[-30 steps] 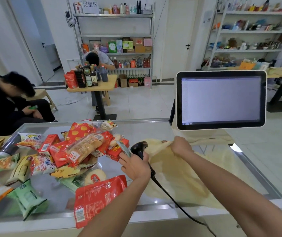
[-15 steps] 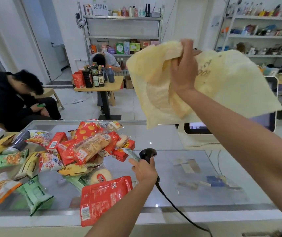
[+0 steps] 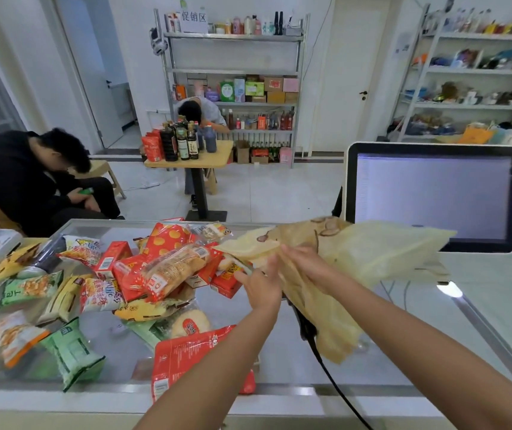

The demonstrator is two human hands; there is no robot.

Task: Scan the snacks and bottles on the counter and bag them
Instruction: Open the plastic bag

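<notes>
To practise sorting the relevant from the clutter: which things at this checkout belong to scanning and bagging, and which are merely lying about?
Job in hand:
- snack packets on the counter
- yellow bag, held in the right hand
- scanner cable
- till screen

Lying about:
- stocked shelves
- dark bottles on the far table
- seated person
</notes>
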